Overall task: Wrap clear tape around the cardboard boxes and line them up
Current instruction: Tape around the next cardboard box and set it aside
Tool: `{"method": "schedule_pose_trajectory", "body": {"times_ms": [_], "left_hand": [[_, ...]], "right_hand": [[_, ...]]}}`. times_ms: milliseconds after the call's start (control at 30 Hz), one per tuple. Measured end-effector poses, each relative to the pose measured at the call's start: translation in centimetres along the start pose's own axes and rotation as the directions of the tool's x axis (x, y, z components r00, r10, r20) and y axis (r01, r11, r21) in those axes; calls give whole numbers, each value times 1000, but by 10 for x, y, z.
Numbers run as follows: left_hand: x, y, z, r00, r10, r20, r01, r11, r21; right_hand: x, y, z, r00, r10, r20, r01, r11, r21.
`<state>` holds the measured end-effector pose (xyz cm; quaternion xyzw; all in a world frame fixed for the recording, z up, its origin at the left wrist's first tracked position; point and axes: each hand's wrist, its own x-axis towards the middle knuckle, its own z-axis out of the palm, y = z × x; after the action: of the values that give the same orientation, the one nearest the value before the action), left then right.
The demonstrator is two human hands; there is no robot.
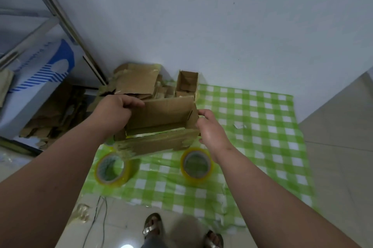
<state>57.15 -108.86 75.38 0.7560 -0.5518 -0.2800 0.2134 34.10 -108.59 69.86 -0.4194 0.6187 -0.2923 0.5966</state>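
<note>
Much of the far-left heap is hard to read: flattened cardboard pieces [139,82] overlap one another at the far left corner of the green checked cloth [262,126], and where one piece ends and the next begins cannot be told. More brown scraps [54,118] lie in shadow off the cloth's left edge, beside a white and blue carton [40,78] cut off by the picture's left side. The near part of the open cardboard box [163,120] is blurred, and shiny clear tape on its lower flap shows only as pale streaks. Both arms run out of the picture at the bottom, and the sandalled feet [153,225] on the tiled floor are partly cut off and smeared.

The left hand [113,114] grips the box's left end, fingers curled over the top rim with the thumb hidden behind the cardboard. The right hand [212,128] is at the box's right end, fingers bent and fingertips [201,112] touching the upper right corner; whether it truly pinches the wall cannot be told. The box sits between the two hands, well apart from each other, above the cloth's left half, near its far edge.

A small open box [187,84] stands upright just beyond it at the cloth's far edge. Two rolls of yellowish clear tape lie on the cloth nearer the person: the left tape roll [113,167] tilted near the left edge, the right tape roll [196,165] just beneath the right wrist
</note>
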Motion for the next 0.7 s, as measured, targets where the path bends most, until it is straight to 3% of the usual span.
{"method": "schedule_pose_trajectory", "body": {"times_ms": [267,400,700], "left_hand": [[39,-48,1,986,40,161,-37,999,-21],[58,-58,11,968,126,216,-134,991,21],[96,-91,22,883,312,350,-357,931,72]], "right_hand": [[28,8,46,991,38,-126,-47,997,-67],[41,17,62,970,17,-244,-76,969,-234],[49,31,68,922,-28,-387,-116,931,-345]]}}
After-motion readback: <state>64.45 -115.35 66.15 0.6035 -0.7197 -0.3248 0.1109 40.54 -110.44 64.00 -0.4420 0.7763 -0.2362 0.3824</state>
